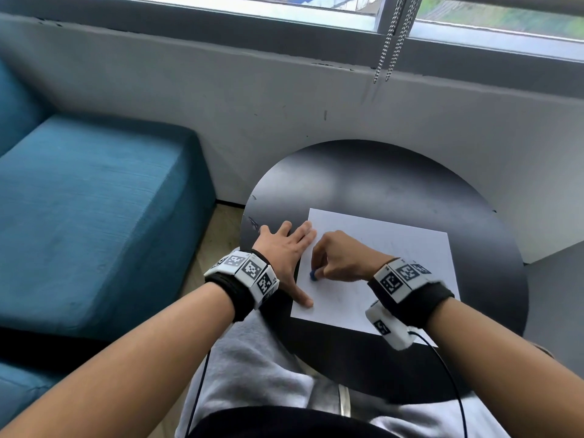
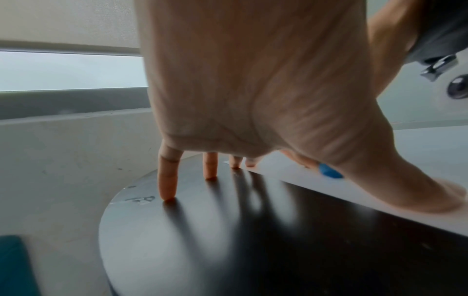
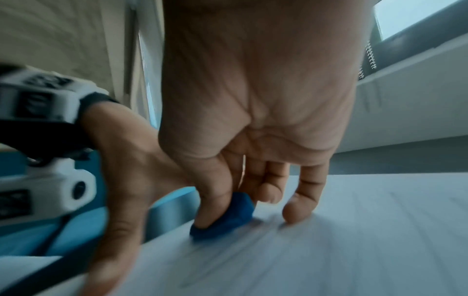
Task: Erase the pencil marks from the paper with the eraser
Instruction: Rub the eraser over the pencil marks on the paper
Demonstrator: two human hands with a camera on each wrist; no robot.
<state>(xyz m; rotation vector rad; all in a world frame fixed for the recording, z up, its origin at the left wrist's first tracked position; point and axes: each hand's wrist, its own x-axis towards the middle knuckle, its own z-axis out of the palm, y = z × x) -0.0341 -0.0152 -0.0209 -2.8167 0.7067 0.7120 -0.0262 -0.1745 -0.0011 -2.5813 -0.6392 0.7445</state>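
A white sheet of paper point(image 1: 395, 254) lies on the round black table point(image 1: 363, 178). My right hand point(image 1: 341, 257) pinches a small blue eraser point(image 1: 313, 275) between thumb and fingers and presses it onto the paper near its left edge; the eraser point(image 3: 228, 216) shows the same way in the right wrist view. Faint pencil marks point(image 1: 341, 298) show near it. My left hand point(image 1: 284, 254) lies flat with spread straight fingers, thumb and two fingertips on the paper's left edge, the other fingers point(image 2: 167, 180) on the table. The eraser point(image 2: 329, 171) shows behind the left thumb.
A teal sofa point(image 1: 94, 216) stands to the left of the table. A grey wall ledge and a window run behind it, with a bead chain point(image 1: 392, 39) hanging down. My lap in grey trousers point(image 1: 252, 374) is under the table's near edge.
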